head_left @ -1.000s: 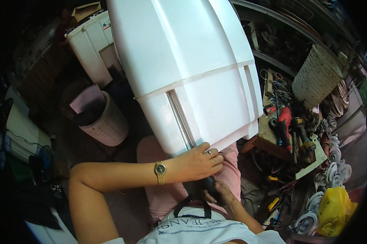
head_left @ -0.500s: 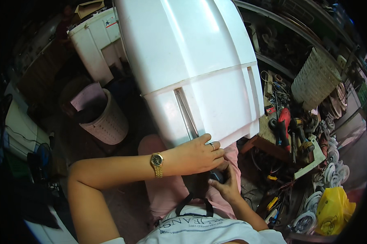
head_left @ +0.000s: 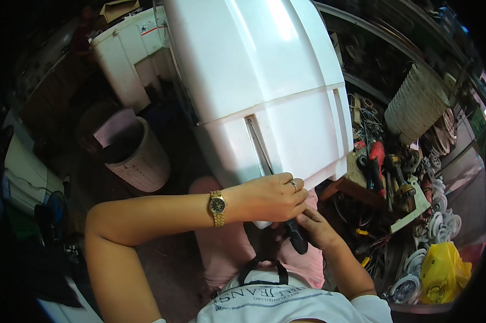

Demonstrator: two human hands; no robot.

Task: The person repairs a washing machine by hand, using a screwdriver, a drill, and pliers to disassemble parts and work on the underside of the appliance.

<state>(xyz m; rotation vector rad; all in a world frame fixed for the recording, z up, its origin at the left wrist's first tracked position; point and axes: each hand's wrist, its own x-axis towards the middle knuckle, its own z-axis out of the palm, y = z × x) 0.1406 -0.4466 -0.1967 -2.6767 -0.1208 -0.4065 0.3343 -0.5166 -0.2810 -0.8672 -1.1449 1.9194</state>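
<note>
A large white plastic appliance casing (head_left: 264, 59) leans over my pink-clad lap, with a long recessed slot (head_left: 256, 142) in its lower section and metal inside it. My left hand (head_left: 275, 199), wearing a ring and a gold watch at the wrist, is closed at the slot's lower end, over a screwdriver with a black handle (head_left: 297, 239). My right hand (head_left: 318, 229) is just to its right, fingers curled at that handle and partly hidden. The screwdriver's tip cannot be made out.
A perforated tub (head_left: 140, 161) and another white casing (head_left: 119, 70) stand at left. A person (head_left: 84, 37) is dimly visible behind. At right lie power drills (head_left: 396, 177), cables, a grimy drum (head_left: 410, 102), several white round parts (head_left: 439, 220) and a yellow bag (head_left: 442, 274).
The casing has shifted rightward in the view. My left hand has moved slightly up and right. My right hand has risen toward it, and the black handle's end now shows below them.
</note>
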